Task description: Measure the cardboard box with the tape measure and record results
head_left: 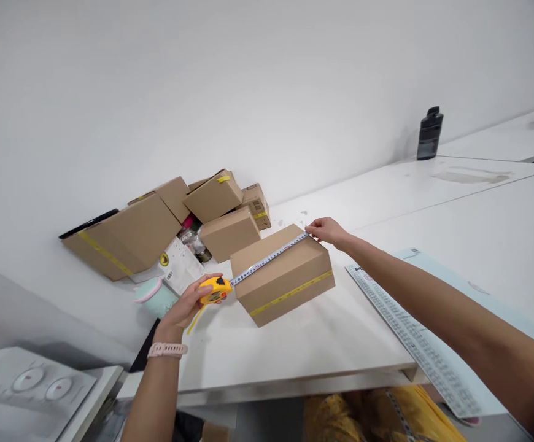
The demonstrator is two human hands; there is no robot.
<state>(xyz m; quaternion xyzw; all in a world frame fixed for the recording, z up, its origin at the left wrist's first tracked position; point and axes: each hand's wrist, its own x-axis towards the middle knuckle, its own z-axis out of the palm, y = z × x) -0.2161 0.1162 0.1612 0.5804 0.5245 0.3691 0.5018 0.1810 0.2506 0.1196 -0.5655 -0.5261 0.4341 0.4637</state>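
Note:
A brown cardboard box (285, 283) with a yellow tape stripe lies on the white table (322, 344). My left hand (188, 305) grips a yellow tape measure case (215, 290) at the box's near-left corner. The white measuring blade (269, 258) runs along the box's top back edge. My right hand (328, 231) pinches the blade's end at the box's far right corner. A pink watch strap circles my left wrist.
Several more cardboard boxes (156, 230) pile against the wall behind. A mint cup (154, 296) and a printed paper sit by my left hand. A light blue ruled mat (428, 344) lies at right. A dark bottle (429, 133) stands far back.

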